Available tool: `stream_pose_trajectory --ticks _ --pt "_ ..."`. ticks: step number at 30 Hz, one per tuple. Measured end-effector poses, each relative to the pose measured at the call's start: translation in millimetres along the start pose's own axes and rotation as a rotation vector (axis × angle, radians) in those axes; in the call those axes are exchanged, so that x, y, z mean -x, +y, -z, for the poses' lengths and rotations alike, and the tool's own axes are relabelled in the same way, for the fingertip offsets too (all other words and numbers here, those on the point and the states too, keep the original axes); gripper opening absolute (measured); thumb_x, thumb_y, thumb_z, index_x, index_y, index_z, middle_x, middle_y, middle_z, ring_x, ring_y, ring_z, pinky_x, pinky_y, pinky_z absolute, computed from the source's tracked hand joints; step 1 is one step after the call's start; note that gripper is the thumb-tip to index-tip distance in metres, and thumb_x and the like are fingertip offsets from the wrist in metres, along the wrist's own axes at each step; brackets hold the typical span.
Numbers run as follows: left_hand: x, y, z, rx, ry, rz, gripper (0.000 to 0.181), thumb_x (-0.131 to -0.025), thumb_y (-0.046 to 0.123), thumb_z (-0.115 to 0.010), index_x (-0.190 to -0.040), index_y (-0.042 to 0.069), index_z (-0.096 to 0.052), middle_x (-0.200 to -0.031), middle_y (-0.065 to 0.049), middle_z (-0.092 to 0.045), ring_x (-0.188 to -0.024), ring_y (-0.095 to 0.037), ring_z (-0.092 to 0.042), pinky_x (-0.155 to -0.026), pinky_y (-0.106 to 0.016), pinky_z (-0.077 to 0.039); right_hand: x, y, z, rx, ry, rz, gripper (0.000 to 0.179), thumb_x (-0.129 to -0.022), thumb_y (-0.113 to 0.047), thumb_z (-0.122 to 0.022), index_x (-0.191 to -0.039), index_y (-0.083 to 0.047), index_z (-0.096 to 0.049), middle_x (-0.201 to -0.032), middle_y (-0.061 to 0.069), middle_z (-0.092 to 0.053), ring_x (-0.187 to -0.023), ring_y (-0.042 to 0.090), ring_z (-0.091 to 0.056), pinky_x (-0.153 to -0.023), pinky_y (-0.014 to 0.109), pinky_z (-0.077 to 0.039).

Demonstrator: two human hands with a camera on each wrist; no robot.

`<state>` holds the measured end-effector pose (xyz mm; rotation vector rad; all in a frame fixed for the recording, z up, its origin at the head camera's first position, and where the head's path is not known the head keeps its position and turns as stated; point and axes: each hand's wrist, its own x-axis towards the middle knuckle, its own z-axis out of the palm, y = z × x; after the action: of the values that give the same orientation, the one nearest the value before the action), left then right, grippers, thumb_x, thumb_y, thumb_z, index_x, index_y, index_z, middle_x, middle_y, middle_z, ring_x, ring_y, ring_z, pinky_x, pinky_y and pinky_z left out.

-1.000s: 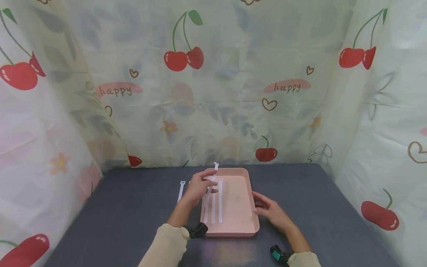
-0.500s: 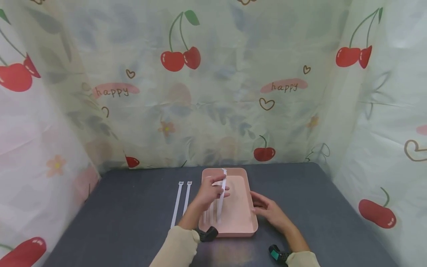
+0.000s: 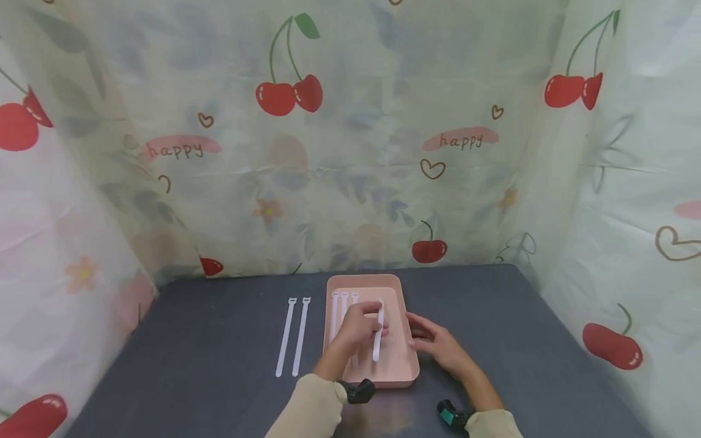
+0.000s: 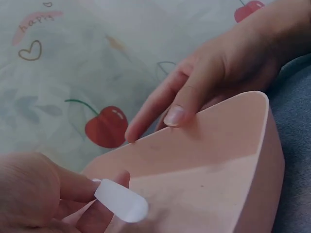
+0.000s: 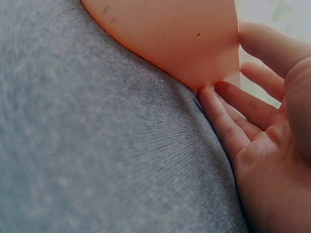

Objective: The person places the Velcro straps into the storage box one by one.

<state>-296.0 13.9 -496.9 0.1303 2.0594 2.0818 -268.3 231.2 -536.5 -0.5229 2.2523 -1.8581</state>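
Observation:
My left hand (image 3: 355, 327) pinches a white cable strap (image 3: 378, 344) between thumb and fingers, over the right part of the pink tray (image 3: 398, 365). In the left wrist view the rounded end of that strap points down towards the tray floor. Three more white straps (image 3: 335, 313) lie side by side in the tray's left part, partly hidden by my left hand and forearm. My right hand (image 3: 442, 351) rests against the tray's right side with fingers extended. In the right wrist view its fingertips (image 5: 208, 94) touch the outer wall.
Two white straps (image 3: 285, 337) lie parallel on the dark grey table (image 3: 219, 340), left of the tray. A cherry-print curtain (image 3: 350, 152) closes off the back and both sides. Each wrist wears a black camera band (image 3: 358, 391).
My left hand has moved right and nearer with the strap, from over the tray's left part to its right part. The right hand stays at the tray's side.

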Motion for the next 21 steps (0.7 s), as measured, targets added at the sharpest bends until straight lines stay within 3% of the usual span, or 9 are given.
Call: stream_pose_trajectory --ticks 3,6,10,15,21 --pt "-1.4 -6.0 -3.2 0.007 0.005 0.012 0.052 -0.079 -0.025 -0.052 -0.129 -0.012 -0.054 -0.124 -0.028 -0.056 -0.077 -0.035 -0.070 -0.069 -0.038 -0.058 -0.6 0.0 -0.5 0.002 -0.001 -0.006 0.064 -0.094 -0.012 -0.064 -0.150 -0.002 -0.034 -0.146 0.024 -0.041 -0.124 0.039 -0.049 -0.091 0.030 -0.049" --pt "-2.9 -9.7 -6.0 -0.041 0.029 0.031 0.049 -0.079 -0.023 -0.055 -0.126 -0.009 -0.057 -0.122 -0.022 -0.057 -0.071 -0.027 -0.070 -0.065 -0.034 -0.058 -0.2 -1.0 -0.4 0.009 0.004 -0.005 0.064 -0.094 -0.013 -0.065 -0.149 -0.002 -0.035 -0.146 0.023 -0.041 -0.124 0.038 -0.050 -0.091 0.030 -0.049" --pt "-3.7 -10.7 -8.9 -0.204 0.079 0.032 0.045 -0.079 -0.018 -0.061 -0.121 -0.003 -0.063 -0.114 -0.014 -0.061 -0.074 -0.018 -0.067 -0.061 -0.029 -0.056 0.5 -2.4 -0.2 0.012 0.002 0.007 0.064 -0.094 -0.012 -0.064 -0.149 -0.002 -0.035 -0.147 0.022 -0.041 -0.124 0.039 -0.049 -0.091 0.028 -0.048" --pt "-3.6 -11.5 -10.2 -0.437 0.129 -0.003 0.037 -0.075 -0.010 -0.073 -0.110 0.002 -0.069 -0.091 -0.006 -0.063 -0.079 -0.016 -0.059 -0.062 -0.024 -0.051 0.9 -2.9 -1.3 0.012 0.000 0.005 0.064 -0.094 -0.012 -0.064 -0.149 -0.002 -0.035 -0.146 0.022 -0.041 -0.124 0.039 -0.049 -0.092 0.029 -0.048" --pt "-2.8 -10.4 -13.5 -0.565 0.139 -0.005 0.028 -0.074 -0.004 -0.077 -0.100 0.005 -0.069 -0.080 -0.003 -0.062 -0.069 -0.015 -0.056 -0.056 -0.024 -0.046 1.6 -3.5 -1.3 0.013 0.011 -0.006 0.064 -0.094 -0.012 -0.065 -0.149 -0.003 -0.035 -0.147 0.022 -0.041 -0.124 0.038 -0.049 -0.092 0.029 -0.048"
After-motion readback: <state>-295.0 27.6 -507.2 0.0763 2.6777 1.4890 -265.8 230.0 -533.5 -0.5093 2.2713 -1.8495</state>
